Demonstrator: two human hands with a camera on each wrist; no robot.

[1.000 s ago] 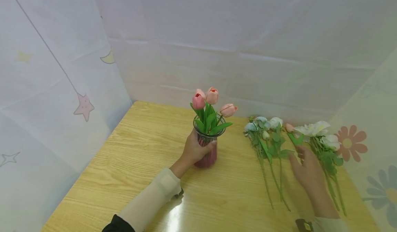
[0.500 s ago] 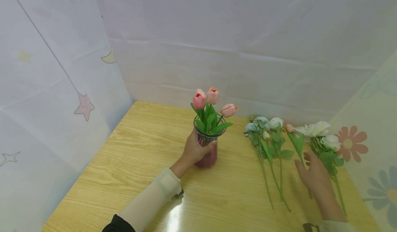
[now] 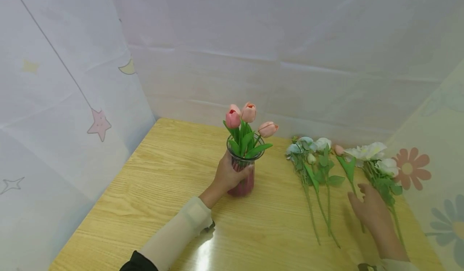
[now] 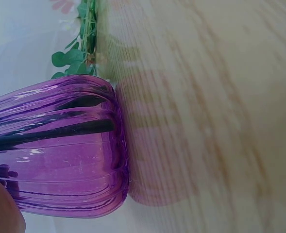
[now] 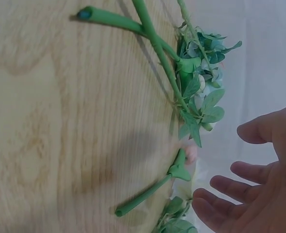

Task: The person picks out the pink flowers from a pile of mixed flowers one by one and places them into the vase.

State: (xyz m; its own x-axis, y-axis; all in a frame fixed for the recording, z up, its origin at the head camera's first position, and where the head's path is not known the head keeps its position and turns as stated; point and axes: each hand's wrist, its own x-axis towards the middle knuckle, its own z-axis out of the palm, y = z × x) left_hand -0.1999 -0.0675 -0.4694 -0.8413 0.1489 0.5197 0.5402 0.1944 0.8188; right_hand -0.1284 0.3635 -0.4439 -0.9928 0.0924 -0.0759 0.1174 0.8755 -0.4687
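Note:
My left hand [image 3: 229,175] grips a ribbed purple glass vase [image 3: 243,184] that stands upright on the wooden table [image 3: 163,174]. The vase holds three pink tulips [image 3: 248,117]. In the left wrist view the vase [image 4: 60,155] fills the left side, with dark stems inside. My right hand [image 3: 369,207] is open, with its relaxed fingers [image 5: 230,187] spread and holding nothing. It hovers near the stem of a single pink tulip bud [image 3: 339,149] that lies on the table. That tulip's green stem [image 5: 145,194] lies just beyond the fingers.
Pale blue flower sprays [image 3: 305,147] lie left of my right hand, and white flowers [image 3: 369,152] lie to its right. White printed fabric walls [image 3: 253,41] close in the table at the back and sides. Bare wood [image 3: 261,230] shows between my arms.
My right hand has slid back towards me and slightly right, off the tulip's leaf. The left hand and the vase have stayed put.

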